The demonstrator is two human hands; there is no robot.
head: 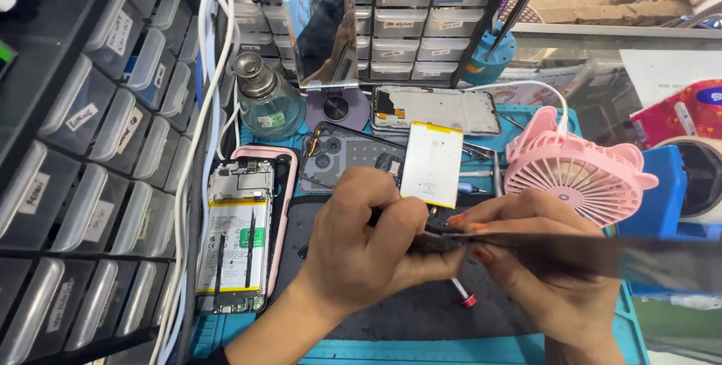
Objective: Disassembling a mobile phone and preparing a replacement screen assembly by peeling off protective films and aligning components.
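My left hand (368,248) and my right hand (541,260) meet over the dark mat (406,312). Both pinch a thin dark flat panel (602,253) that stretches off to the right, seen edge-on and blurred. A white and yellow phone battery (432,163) rises tilted just behind my left fingers; I cannot tell what holds it up. A red-tipped tool (465,297) pokes out beneath my hands.
An opened phone in a pink case (239,233) lies at left. Behind are a dark back cover (338,158), a phone frame (436,109), a glass bottle (265,98), a small mirror (325,34) and a pink fan (575,173). Drawer racks (98,147) line the left and back.
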